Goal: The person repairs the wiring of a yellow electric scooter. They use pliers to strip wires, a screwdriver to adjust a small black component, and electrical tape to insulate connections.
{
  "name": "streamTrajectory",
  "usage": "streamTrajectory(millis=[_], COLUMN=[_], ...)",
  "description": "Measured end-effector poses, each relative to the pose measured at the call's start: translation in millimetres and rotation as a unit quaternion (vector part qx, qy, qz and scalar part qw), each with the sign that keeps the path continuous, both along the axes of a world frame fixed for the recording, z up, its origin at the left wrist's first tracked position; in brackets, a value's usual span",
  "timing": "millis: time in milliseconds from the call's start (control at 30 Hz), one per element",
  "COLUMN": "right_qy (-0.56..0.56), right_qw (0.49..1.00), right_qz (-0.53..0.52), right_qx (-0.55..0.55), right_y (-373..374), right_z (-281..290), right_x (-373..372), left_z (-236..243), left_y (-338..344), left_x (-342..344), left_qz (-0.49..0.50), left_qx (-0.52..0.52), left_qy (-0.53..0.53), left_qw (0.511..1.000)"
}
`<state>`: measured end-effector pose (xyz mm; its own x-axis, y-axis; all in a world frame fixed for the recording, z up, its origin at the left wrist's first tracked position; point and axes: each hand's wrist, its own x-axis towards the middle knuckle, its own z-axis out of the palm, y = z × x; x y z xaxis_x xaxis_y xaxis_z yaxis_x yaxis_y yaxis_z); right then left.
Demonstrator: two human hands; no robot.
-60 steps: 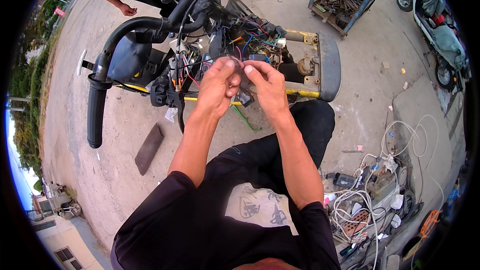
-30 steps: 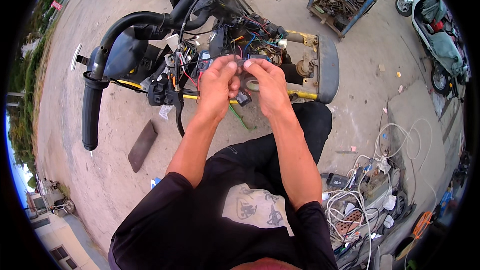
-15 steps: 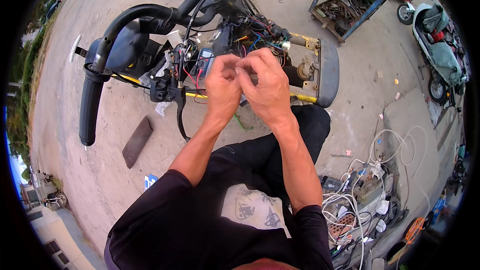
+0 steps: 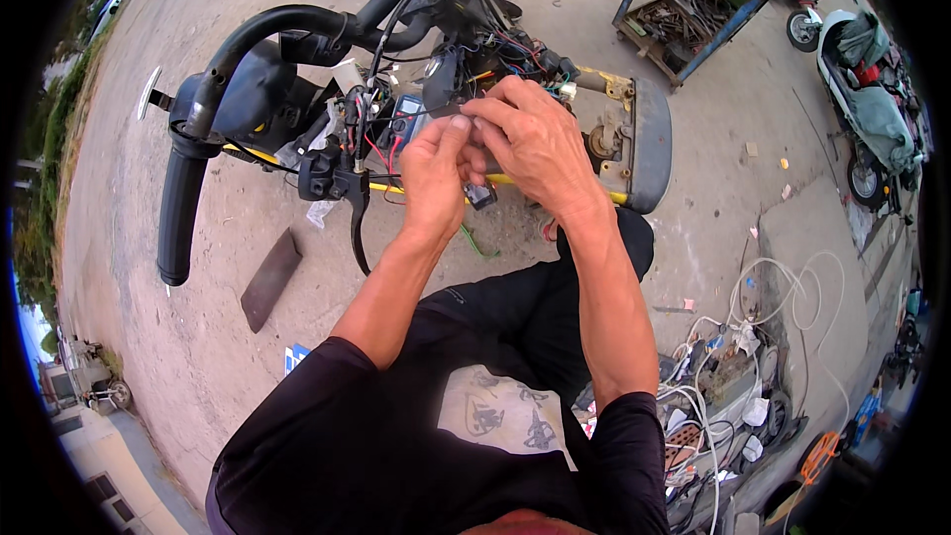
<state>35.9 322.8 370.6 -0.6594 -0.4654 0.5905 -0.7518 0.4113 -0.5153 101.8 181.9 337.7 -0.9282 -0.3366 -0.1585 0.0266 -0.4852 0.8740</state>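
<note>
I judged the thin black wire [image 4: 448,111] light, flexible and easily snapped, best pinched near its end. It lay at twelve o'clock from my left hand [image 4: 434,168], whose thumb and finger pinched it, and at ten from my curled right hand [image 4: 535,139]; whether that gripped anything, I couldn't tell.

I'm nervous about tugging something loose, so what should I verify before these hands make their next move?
1. Both hands visible: ok; left hand and right hand are close together by the wiring.
2. What the fingers hold: cannot tell, too small and partly hidden.
3. Meter in view: ok, just beyond the left hand.
4. Its reading: cannot tell.
5. Wiring bundled: not ok, loose coloured strands exposed.
6. Fingers off the black lever: ok.
</note>
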Motion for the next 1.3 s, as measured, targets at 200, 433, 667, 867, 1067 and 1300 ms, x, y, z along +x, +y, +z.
streamTrajectory(millis=[200, 433, 667, 867, 1067, 1300], right_qy=[0.056, 0.101, 0.094, 0.082, 0.008, -0.029], right_qw=[0.998, 0.995, 0.996, 0.997, 0.999, 0.999], right_qz=[-0.006, -0.009, -0.006, 0.008, 0.032, 0.022], right_qx=[0.022, 0.014, 0.002, 0.002, -0.003, -0.026], right_y=[0, -1, 1, 6, 7, 8], right_z=[0, -2, -2, -3, 4, 6], right_x=[-6, -10, -12, -17, -18, -21], left_z=[7, 9, 9, 10, 9, 10], left_y=[0, -3, 0, -7, -25, -18], left_x=[-3, -9, -2, -2, -5, 0], left_qz=[0.003, 0.021, 0.015, -0.068, -0.167, -0.124], left_qx=[0.011, 0.040, -0.090, -0.149, -0.048, -0.157], left_qy=[-0.033, -0.064, -0.013, -0.043, -0.082, -0.016], left_qw=[0.999, 0.997, 0.996, 0.986, 0.981, 0.980])
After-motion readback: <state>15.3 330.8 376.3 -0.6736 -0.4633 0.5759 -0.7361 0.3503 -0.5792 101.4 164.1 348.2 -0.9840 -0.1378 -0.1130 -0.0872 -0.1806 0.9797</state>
